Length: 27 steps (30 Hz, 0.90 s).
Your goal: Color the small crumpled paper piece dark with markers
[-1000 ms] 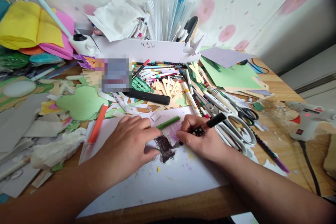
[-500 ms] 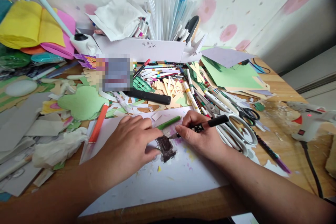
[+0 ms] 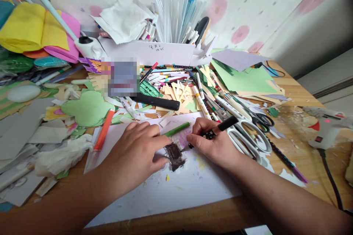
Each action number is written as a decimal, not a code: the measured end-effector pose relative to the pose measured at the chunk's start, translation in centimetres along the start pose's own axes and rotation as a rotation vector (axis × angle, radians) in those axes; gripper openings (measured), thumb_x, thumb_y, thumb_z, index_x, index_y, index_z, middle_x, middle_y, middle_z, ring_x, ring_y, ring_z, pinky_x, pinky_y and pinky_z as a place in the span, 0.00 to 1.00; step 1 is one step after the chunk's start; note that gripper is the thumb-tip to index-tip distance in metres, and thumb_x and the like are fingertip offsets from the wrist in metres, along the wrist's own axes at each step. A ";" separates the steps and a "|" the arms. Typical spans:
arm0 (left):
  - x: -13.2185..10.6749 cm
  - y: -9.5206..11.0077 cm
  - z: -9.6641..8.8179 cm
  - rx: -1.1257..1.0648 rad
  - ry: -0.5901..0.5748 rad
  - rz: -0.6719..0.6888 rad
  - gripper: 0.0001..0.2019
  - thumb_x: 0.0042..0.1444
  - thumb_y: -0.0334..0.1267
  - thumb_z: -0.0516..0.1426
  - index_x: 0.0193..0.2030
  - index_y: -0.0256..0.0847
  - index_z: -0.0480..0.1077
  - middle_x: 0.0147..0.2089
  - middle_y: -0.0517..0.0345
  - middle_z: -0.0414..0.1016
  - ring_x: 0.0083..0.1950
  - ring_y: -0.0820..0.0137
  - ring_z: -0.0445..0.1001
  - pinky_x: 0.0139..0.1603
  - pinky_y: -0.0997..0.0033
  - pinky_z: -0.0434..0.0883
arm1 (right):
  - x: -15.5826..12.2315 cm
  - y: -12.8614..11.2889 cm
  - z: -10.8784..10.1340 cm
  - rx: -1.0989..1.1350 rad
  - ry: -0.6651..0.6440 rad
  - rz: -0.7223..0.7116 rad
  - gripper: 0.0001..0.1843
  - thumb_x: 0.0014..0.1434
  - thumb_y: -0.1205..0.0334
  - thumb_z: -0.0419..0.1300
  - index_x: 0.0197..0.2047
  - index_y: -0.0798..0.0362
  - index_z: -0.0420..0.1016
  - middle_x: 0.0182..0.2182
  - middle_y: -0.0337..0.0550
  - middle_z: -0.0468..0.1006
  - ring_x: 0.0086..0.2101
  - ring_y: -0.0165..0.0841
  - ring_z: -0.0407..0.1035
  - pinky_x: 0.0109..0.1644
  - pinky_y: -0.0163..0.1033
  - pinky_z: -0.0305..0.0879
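Here, in the head view, I see the right hand (image 3: pixel 211 139) closed around a black marker (image 3: pixel 227 123), its tip at the right edge of a dark piece (image 3: pixel 175 157). The left hand (image 3: pixel 140 147) lies palm down, thumb and index finger parted at the piece's left edge; how firmly they press, I cannot tell. Behind, a white box (image 3: pixel 165 52) with handwriting on its front contains upright clear sticks (image 3: pixel 167 16) and pens (image 3: pixel 189 36). The dark piece, roughly rectangular, blackish brown with ragged, paler edges, rests on a stained white sheet (image 3: pixel 154 202) on the desk (image 3: pixel 298 132), just below a green pen (image 3: pixel 178 128).
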<state>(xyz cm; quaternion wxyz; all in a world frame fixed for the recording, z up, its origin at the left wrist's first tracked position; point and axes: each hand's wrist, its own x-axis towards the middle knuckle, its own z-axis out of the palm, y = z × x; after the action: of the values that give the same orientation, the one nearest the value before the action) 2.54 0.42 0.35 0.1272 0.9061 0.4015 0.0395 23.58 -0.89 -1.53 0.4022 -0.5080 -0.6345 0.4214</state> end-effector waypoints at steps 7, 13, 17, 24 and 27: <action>0.1 0.0 -0.1 0.020 -0.003 0.001 0.12 0.47 0.38 0.65 0.41 0.51 0.75 0.34 0.59 0.70 0.42 0.60 0.68 0.44 0.57 0.60 | 0.0 0.0 0.1 -0.006 -0.001 0.016 0.13 0.52 0.62 0.59 0.20 0.51 0.59 0.18 0.32 0.61 0.21 0.26 0.55 0.24 0.33 0.52; 0.1 0.0 0.0 0.012 -0.005 -0.002 0.11 0.48 0.39 0.64 0.40 0.51 0.76 0.34 0.59 0.70 0.42 0.60 0.68 0.44 0.57 0.60 | 0.0 0.0 0.0 -0.024 0.008 0.009 0.13 0.52 0.62 0.59 0.21 0.51 0.60 0.18 0.33 0.61 0.21 0.26 0.55 0.25 0.34 0.52; 0.1 0.0 0.0 0.016 -0.012 0.001 0.11 0.48 0.39 0.64 0.41 0.51 0.75 0.35 0.60 0.70 0.42 0.60 0.68 0.44 0.57 0.60 | 0.0 0.0 0.0 -0.023 0.019 0.008 0.12 0.52 0.62 0.59 0.21 0.51 0.60 0.18 0.33 0.62 0.21 0.26 0.55 0.25 0.33 0.52; 0.1 0.0 0.0 0.021 -0.014 0.001 0.12 0.48 0.39 0.64 0.41 0.51 0.75 0.35 0.59 0.70 0.42 0.60 0.68 0.44 0.57 0.60 | 0.0 0.1 0.0 -0.029 0.035 -0.004 0.12 0.52 0.63 0.59 0.21 0.51 0.60 0.18 0.33 0.61 0.22 0.27 0.55 0.25 0.33 0.52; 0.1 0.0 0.0 0.021 -0.011 -0.001 0.11 0.48 0.39 0.64 0.41 0.52 0.75 0.34 0.60 0.70 0.42 0.60 0.68 0.44 0.57 0.60 | 0.0 0.0 -0.1 -0.043 0.022 -0.004 0.12 0.51 0.63 0.59 0.21 0.51 0.60 0.18 0.33 0.61 0.21 0.27 0.54 0.25 0.33 0.51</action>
<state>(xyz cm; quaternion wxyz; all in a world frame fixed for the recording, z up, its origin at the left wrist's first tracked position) 2.62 0.51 0.39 0.1200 0.9074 0.4016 0.0302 23.65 -0.87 -1.55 0.3988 -0.5197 -0.6403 0.4011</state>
